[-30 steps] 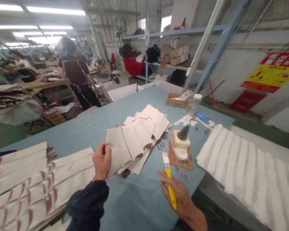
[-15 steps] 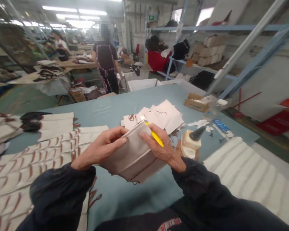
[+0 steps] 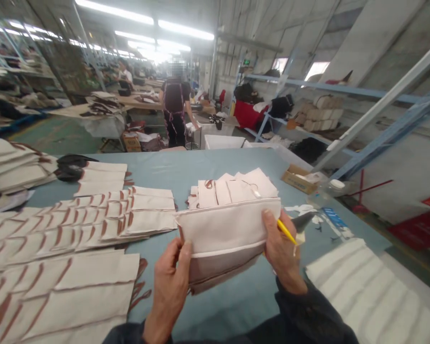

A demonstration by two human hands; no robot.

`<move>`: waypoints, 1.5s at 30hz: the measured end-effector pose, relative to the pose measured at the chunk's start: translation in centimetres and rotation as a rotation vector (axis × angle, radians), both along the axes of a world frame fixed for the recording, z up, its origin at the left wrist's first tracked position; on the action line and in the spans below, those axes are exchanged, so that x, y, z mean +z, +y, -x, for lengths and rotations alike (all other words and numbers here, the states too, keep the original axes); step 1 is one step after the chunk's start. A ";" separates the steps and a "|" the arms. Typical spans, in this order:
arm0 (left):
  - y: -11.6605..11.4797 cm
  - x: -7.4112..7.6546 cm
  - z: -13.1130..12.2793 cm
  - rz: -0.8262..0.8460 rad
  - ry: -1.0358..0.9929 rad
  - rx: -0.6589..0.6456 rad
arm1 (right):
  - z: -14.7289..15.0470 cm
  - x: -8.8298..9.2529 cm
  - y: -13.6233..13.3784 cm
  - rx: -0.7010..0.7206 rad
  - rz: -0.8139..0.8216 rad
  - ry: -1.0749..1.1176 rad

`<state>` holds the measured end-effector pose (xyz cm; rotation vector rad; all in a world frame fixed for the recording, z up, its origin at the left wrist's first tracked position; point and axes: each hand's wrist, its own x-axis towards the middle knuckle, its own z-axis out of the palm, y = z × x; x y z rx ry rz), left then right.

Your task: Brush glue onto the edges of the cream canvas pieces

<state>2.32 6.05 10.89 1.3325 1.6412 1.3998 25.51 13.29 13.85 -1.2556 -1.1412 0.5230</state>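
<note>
Stretched between my two hands is a cream fabric piece (image 3: 229, 227) with a white seam across it and a darker brownish fold hanging below. My left hand (image 3: 174, 274) pinches its lower left edge between thumb and fingers. My right hand (image 3: 281, 246) grips the right end, thumb on the front face. A slim yellow-handled tool (image 3: 286, 231) is tucked in the right hand as well; its working end is mostly hidden. Just behind the fabric lies a pile of cream fabric pieces (image 3: 236, 188) with brown cords.
Overlapping rows of cream pieces with brown trim (image 3: 93, 277) cover the left of the blue-green table (image 3: 157, 167). At right are a dark-nozzled bottle (image 3: 303, 222), a cardboard box (image 3: 297, 177), a clear jar (image 3: 331, 188) and stacked white fabric (image 3: 365, 286). A person (image 3: 175, 105) stands beyond the table.
The fabric has been swung from a steep tilt to nearly level, its long front face spread toward me. My left hand has moved down its left edge, and my hands are farther apart. The view has shifted.
</note>
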 end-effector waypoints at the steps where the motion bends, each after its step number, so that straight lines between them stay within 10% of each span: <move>1: -0.2 -0.4 -0.4 -0.017 0.017 0.036 | 0.4 0.1 -0.8 -0.025 0.011 -0.024; 11: 0.0 -4.2 0.5 0.059 -0.180 0.086 | 3.2 -2.1 -7.5 -0.260 -0.490 -0.653; 19: -0.8 -6.1 0.2 0.115 -0.268 0.130 | 3.1 -3.6 -8.3 -0.259 -0.481 -0.658; 29: -3.1 -2.0 2.6 0.266 -0.378 -0.210 | -0.5 -8.0 -7.3 -0.183 -0.144 -0.447; 35: -3.7 -0.4 1.6 0.319 -0.255 -0.408 | -3.2 -7.5 -6.0 -0.185 -0.265 -0.541; 39: -3.7 0.3 1.0 0.339 -0.137 -0.441 | -1.2 -4.6 -8.0 0.064 -0.324 -0.483; 45: -3.5 2.2 1.1 0.397 -0.223 -0.479 | 1.5 -0.6 -10.4 0.718 -0.039 0.186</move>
